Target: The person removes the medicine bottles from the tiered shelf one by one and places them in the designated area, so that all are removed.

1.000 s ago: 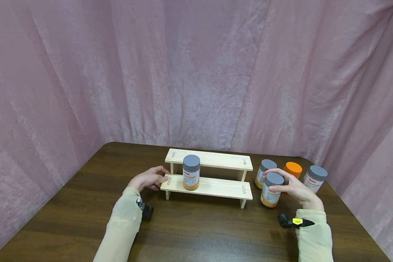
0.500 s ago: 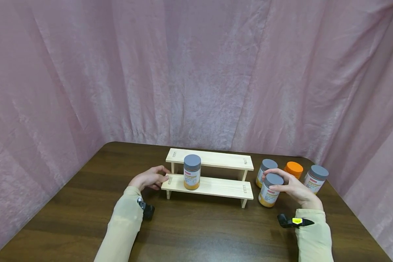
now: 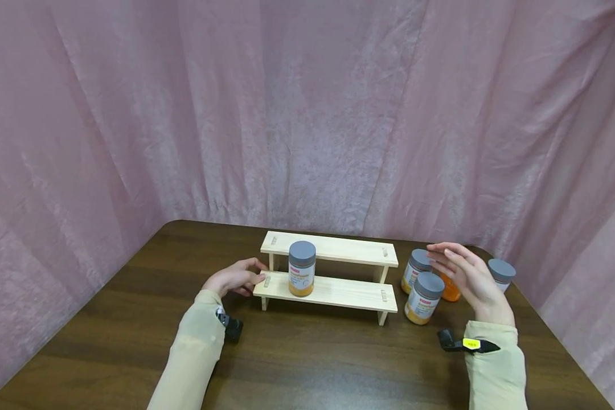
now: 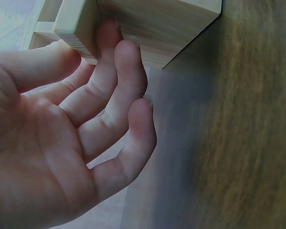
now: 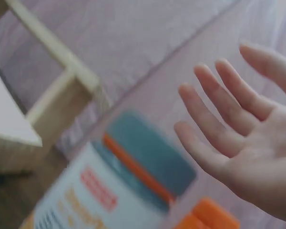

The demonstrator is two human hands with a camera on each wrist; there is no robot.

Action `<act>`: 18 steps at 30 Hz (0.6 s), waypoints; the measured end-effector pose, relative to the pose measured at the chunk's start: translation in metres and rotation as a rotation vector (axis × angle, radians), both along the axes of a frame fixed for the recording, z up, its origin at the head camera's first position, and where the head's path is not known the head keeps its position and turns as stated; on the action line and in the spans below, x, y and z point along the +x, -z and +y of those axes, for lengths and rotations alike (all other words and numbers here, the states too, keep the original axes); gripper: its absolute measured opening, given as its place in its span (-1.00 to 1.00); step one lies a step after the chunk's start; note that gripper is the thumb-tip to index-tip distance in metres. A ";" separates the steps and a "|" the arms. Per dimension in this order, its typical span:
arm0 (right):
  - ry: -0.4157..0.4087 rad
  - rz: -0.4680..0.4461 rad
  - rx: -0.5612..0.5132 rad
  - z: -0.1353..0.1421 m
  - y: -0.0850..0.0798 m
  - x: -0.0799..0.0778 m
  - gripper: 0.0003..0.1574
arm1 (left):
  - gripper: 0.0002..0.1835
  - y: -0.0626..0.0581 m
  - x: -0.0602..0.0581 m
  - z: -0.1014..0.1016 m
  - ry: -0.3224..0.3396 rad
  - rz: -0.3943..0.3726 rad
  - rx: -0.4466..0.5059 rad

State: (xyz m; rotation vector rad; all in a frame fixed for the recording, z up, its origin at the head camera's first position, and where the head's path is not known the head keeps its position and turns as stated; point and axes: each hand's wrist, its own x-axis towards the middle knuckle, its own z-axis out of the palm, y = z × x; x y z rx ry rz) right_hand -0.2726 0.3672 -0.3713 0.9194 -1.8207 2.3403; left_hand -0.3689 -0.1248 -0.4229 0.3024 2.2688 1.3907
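My left hand (image 3: 234,278) grips the left end of a two-tier wooden shelf (image 3: 348,291). In the left wrist view, the thumb of this hand (image 4: 57,138) lies against the board's edge, with fingers curled at its underside. On the lower tier, left of centre, stands a grey-lidded supplement jar (image 3: 301,277). Raised over the jars on the right, my right hand (image 3: 472,279) has its fingers extended and holds nothing. Nearest to it in front is another grey-lidded jar (image 3: 421,303), upright on the table. The right wrist view shows that hand (image 5: 250,138) apart from the jar (image 5: 109,186).
Behind the front jar stand a further grey-lidded jar (image 3: 411,274) and an orange jar (image 3: 450,289), partly hidden by the right hand. One more grey-lidded jar (image 3: 502,270) stands at the far right. A pink curtain (image 3: 333,114) hangs behind the brown table (image 3: 307,359).
The right hand has shifted the front jar slightly left, let go of it and lifted up and back, now covering the orange lid. The left hand has stayed at the shelf.
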 end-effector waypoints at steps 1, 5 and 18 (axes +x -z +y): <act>0.009 -0.014 -0.027 -0.003 -0.004 0.001 -0.55 | -0.59 0.000 0.000 0.000 -0.004 -0.005 -0.001; 0.028 -0.029 -0.063 -0.017 -0.016 0.003 -0.55 | -0.60 0.000 0.001 0.000 -0.019 -0.017 -0.003; 0.060 -0.110 -0.099 -0.047 -0.018 -0.004 -0.64 | -0.59 0.000 0.001 -0.001 -0.016 0.000 -0.001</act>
